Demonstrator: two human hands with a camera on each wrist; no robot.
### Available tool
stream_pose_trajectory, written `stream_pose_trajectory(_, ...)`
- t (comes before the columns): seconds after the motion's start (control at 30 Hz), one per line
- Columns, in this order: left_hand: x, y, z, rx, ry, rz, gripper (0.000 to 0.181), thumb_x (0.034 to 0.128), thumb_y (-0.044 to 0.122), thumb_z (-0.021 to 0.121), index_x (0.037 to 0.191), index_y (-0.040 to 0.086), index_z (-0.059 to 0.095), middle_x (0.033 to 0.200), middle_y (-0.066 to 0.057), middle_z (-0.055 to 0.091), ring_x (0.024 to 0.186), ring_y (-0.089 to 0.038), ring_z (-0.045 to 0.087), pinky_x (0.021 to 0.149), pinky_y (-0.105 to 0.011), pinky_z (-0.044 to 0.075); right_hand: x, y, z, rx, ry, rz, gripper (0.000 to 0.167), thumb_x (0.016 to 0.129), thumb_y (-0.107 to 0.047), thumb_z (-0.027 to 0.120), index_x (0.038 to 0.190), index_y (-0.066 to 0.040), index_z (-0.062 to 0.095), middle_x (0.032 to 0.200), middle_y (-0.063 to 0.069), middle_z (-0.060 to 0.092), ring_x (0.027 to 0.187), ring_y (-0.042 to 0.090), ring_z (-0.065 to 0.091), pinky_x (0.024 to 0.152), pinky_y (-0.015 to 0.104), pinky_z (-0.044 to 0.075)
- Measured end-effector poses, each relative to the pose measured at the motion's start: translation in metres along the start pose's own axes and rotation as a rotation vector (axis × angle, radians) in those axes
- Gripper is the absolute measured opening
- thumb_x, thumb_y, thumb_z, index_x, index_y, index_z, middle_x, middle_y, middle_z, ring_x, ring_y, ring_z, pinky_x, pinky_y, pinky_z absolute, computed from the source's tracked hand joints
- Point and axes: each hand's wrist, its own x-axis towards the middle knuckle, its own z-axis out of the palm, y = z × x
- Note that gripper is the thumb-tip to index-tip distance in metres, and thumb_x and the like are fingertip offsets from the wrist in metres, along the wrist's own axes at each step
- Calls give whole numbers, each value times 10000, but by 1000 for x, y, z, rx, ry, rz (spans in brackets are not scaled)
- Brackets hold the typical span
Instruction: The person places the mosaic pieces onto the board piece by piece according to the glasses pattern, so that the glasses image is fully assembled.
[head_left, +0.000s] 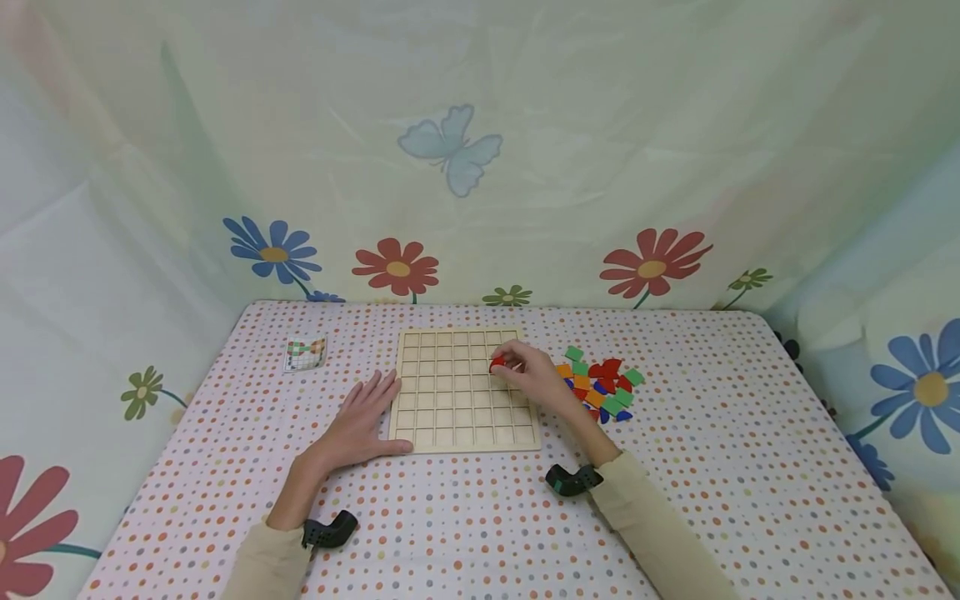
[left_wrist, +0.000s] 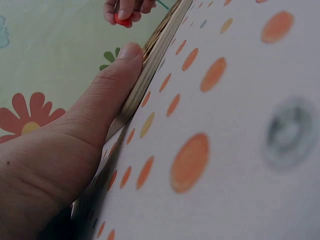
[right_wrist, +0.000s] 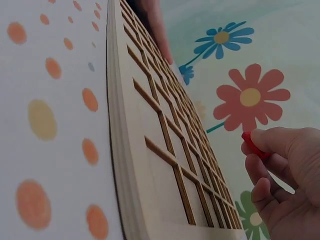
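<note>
A wooden grid board [head_left: 465, 390] with square cells lies on the table. My right hand [head_left: 528, 373] is above its right side, pinching a small red piece [head_left: 497, 364] between thumb and fingers. The right wrist view shows the red piece [right_wrist: 256, 146] at the fingertips of the right hand [right_wrist: 290, 175], apart from the board [right_wrist: 131, 130]. Spread along the board's left edge, my left hand [head_left: 363, 421] has its fingers extended and its thumb on the near left corner. In the left wrist view the left hand's [left_wrist: 75, 120] thumb rests against the board's edge [left_wrist: 145, 75].
Right of the board lies a loose pile of flat pieces, among them a green square [head_left: 574, 353], an orange square [head_left: 581, 382] and a blue piece [head_left: 624, 416]. A small patterned card [head_left: 305, 354] lies at the back left of the dotted tablecloth [head_left: 450, 525].
</note>
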Motion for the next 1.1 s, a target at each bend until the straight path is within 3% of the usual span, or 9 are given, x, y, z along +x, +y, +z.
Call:
stream_pose_trajectory(0.2, 0, 1, 0, 10, -7, -8, 1112, 753, 672, 681, 1568, 125, 157, 1656, -49, 80, 1532, -310, 47, 1215, -554, 71, 14, -6, 17, 12, -29, -20, 168, 925, -156, 661, 1068, -70, 643, 956, 82, 703, 842, 158, 610, 739, 243, 492)
stream_pose_trajectory(0.63, 0, 4, -2, 23, -18, -22, 1094, 766, 667, 676, 1564, 112, 175, 1654, -65, 98, 1529, -326, 62, 1212, -559, 81, 55, -27, 51, -57, -174, -70, 132, 951, -148, 623, 1049, -59, 617, 936, 61, 673, 828, 142, 569, 696, 220, 452)
stream_pose_trajectory(1.1, -1, 2, -2, -5, -11, -9, 1086, 766, 655, 683, 1564, 118, 179, 1654, -56, 101, 1530, -320, 61, 1211, -555, 72, 101, -34, 77, -46, -234, 30, 142, 975, -166, 586, 1075, -71, 619, 1006, 87, 681, 878, 170, 610, 761, 253, 482)
